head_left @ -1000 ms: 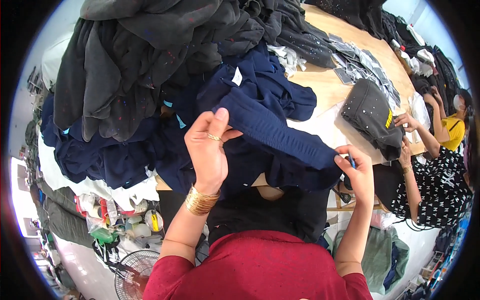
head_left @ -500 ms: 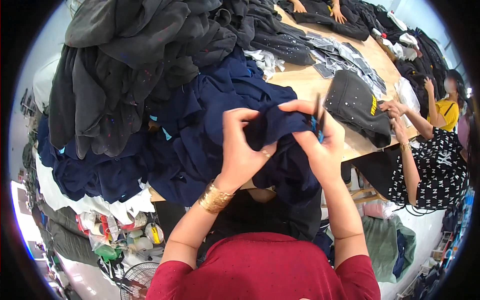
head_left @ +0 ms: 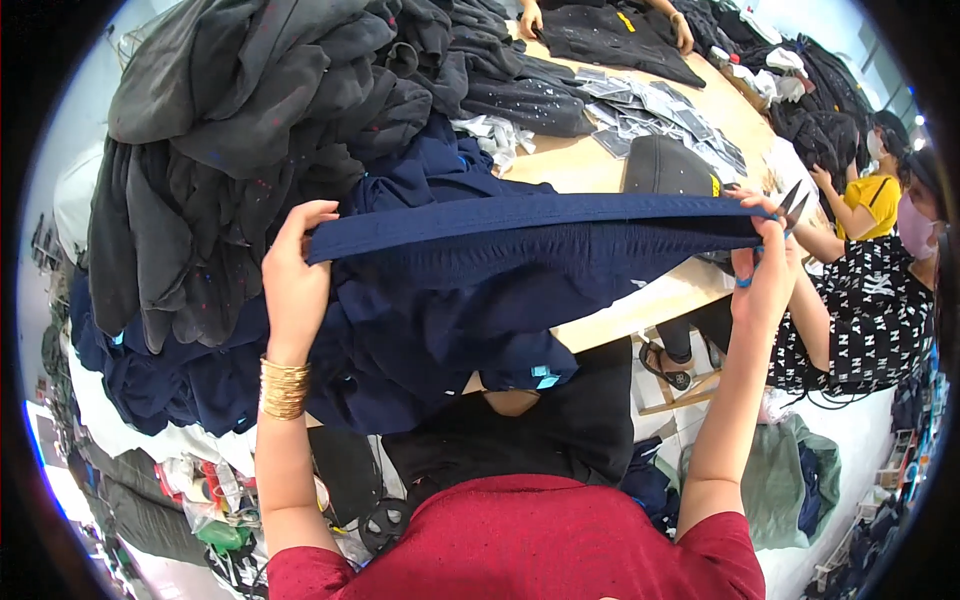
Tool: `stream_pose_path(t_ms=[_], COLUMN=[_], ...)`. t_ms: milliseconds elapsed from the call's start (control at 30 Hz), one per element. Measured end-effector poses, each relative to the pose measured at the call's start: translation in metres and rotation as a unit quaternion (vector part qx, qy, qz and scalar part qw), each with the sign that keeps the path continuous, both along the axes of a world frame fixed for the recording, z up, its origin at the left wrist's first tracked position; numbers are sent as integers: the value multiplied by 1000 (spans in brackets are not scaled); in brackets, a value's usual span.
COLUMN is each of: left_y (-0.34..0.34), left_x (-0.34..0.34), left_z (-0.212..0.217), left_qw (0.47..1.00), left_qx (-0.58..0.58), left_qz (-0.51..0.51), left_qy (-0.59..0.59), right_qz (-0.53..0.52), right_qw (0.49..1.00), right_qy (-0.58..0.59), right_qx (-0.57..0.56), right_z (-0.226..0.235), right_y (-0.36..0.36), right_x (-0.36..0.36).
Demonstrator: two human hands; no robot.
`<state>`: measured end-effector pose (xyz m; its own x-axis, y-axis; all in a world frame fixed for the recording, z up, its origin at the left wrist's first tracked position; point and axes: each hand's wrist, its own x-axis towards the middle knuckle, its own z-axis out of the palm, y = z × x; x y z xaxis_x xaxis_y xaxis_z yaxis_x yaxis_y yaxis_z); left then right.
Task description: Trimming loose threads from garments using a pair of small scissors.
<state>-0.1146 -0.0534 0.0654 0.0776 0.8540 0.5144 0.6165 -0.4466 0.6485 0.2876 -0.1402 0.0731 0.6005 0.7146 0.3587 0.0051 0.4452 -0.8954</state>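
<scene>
My left hand (head_left: pixel 292 280) pinches one end of the navy waistband (head_left: pixel 530 215); right hand (head_left: pixel 765 262) grips the other end plus small scissors (head_left: pixel 785 215). Band stretched taut above the tabletop (head_left: pixel 590 165).

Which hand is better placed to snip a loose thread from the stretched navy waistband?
Probably the right hand: it already holds the small snips at its end of the navy waistband. The left hand only pinches the other end, holding the band taut, and carries no tool.
</scene>
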Motion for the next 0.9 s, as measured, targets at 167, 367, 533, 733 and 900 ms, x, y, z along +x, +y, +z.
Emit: stream_pose_path(t_ms=[167,367,533,733,900], left_y=[3,16,37,56,32], left_x=[-9,-11,-10,0,34], left_z=[6,6,22,35,62], left_qw=[991,971,925,959,968], left_qx=[-94,-197,-347,-266,233], left_qz=[-83,-138,-153,-98,-34], left_qy=[-36,-13,36,3,-86], right_qz=[-52,-1,11,49,-140], right_qw=[996,997,993,986,965], right_qy=[42,52,29,-13,-175], right_qx=[-64,-49,-110,-161,137], right_z=[-14,-21,-19,1,32], right_y=[-5,-2,27,55,53], right_x=[1,13,25,17,10])
